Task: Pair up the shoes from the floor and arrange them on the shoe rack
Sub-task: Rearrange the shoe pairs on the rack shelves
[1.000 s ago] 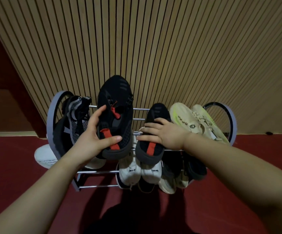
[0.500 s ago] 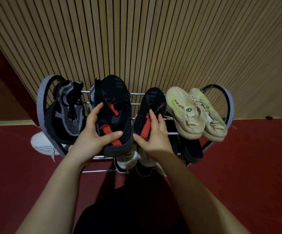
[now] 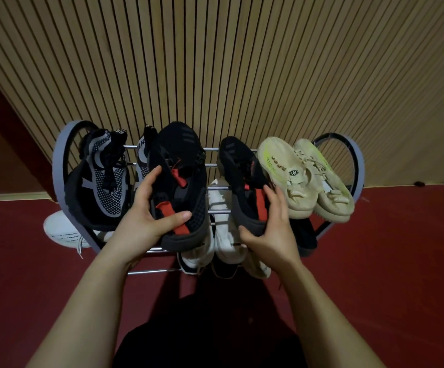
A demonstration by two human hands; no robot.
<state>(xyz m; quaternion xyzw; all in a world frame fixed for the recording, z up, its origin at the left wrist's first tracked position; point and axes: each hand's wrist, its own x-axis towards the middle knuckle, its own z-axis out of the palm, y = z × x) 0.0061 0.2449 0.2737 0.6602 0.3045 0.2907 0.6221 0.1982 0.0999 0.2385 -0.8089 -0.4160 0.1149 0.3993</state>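
Note:
A shoe rack [image 3: 58, 171] with round grey end frames and chrome bars stands against the slatted wall. On its top tier my left hand [image 3: 146, 216] grips the heel of a black shoe with red patches [image 3: 183, 166]. My right hand [image 3: 271, 229] holds the heel of its matching black-and-red shoe [image 3: 239, 166], a little to the right. A grey-and-black mesh pair [image 3: 101, 181] sits at the left end, partly hidden behind the held shoe. A beige pair with neon-yellow stripes [image 3: 306, 176] sits at the right end.
White shoes [image 3: 223, 235] and dark shoes [image 3: 306, 235] fill the lower tier under the bars. A white sneaker [image 3: 64, 229] lies on the red floor [image 3: 401, 261] at the rack's left foot. The wooden slatted wall [image 3: 215, 62] closes off the back.
My right hand slid from the top of the right black shoe down to its heel and now wraps around it. The shoe shifted right, toward the beige pair. My left hand kept its grip.

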